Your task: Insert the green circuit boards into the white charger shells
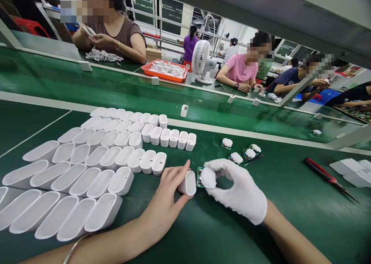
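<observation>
My bare left hand is closed around a white plastic housing, whose open end faces up and toward the right. Just right of it, my right hand, in a white glove, pinches a small circuit board with a white lump on it. A narrow gap separates board and housing. Rows of open white housings stand to the left of my left hand. Several more boards with white lumps lie beyond my right hand, beside a small dark tool.
Red-handled pliers and white housings lie at the right. One housing stands on the green strip beyond. Across it are an orange tray, a fan and people at work. A metal beam crosses overhead.
</observation>
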### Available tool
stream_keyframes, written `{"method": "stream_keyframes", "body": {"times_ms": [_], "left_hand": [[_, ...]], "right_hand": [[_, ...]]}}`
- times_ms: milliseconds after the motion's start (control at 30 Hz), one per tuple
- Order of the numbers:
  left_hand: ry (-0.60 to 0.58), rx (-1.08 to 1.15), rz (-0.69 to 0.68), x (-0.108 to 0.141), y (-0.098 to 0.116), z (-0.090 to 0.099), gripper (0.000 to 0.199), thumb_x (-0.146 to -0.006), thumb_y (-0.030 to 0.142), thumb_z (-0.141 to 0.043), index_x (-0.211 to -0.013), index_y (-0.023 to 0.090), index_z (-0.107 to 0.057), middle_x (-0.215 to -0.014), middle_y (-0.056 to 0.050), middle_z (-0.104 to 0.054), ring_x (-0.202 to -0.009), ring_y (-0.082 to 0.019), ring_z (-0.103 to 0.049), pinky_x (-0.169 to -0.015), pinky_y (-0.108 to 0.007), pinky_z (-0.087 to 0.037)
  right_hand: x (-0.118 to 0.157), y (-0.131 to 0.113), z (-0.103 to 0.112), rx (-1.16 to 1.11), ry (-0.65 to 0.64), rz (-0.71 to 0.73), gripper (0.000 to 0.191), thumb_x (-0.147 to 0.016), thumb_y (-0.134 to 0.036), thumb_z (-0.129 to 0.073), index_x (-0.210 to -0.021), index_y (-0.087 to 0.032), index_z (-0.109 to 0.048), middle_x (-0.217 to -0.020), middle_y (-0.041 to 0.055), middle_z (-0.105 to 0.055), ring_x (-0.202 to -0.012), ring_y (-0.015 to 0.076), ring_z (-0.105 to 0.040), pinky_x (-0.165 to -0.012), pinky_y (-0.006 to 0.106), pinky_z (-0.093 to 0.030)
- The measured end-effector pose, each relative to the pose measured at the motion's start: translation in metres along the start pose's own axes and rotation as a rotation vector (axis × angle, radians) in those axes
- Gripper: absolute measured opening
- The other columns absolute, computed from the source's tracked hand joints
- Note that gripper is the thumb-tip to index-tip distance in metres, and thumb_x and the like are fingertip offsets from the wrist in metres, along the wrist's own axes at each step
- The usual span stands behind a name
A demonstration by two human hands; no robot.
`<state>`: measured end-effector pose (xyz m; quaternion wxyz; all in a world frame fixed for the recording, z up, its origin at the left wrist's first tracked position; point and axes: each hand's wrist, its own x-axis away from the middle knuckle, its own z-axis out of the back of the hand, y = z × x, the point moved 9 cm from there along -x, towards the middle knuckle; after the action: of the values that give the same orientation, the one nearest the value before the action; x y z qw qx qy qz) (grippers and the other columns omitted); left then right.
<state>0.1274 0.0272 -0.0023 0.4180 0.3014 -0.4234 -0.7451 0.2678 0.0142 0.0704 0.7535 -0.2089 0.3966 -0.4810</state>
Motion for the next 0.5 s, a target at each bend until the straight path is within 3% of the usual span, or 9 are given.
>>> {"method": "stream_keyframes", "body": {"times_ms": [167,367,500], "left_hand": [[-0.015,0.002,-0.022,0.001,0.002,0.000,0.068,-0.087,0.015,-0.052,-0.143,0.043,-0.026,-0.130,-0.001,-0.050,-0.124,-0.022,-0.039,-0.107,-0.043,-0.035],[-0.004,-0.013,-0.030,0.002,0.004,0.001,0.071,-0.086,0.012,-0.053,-0.142,0.047,-0.026,-0.128,0.002,-0.049,-0.122,-0.021,-0.038,-0.107,-0.041,-0.036],[-0.016,-0.027,-0.055,0.003,0.008,0.000,0.071,-0.085,0.010,-0.052,-0.141,0.047,-0.029,-0.127,0.001,-0.050,-0.120,-0.021,-0.040,-0.105,-0.040,-0.038]], "right_hand": [[0.006,-0.033,-0.015,0.141,-0.099,0.178,0.024,-0.076,-0.002,-0.056,-0.083,-0.024,-0.056,-0.092,0.0007,-0.061,-0.092,0.0133,-0.061,-0.081,0.024,-0.052],[0.008,-0.034,-0.017,0.232,-0.025,0.266,0.030,-0.076,-0.002,-0.055,-0.096,-0.025,-0.056,-0.099,0.0026,-0.059,-0.086,0.0117,-0.060,-0.075,0.021,-0.052],[0.010,-0.035,-0.030,0.219,-0.110,0.305,0.033,-0.075,0.001,-0.049,-0.095,-0.025,-0.053,-0.088,0.0015,-0.059,-0.079,0.0124,-0.059,-0.072,0.023,-0.053]]}}
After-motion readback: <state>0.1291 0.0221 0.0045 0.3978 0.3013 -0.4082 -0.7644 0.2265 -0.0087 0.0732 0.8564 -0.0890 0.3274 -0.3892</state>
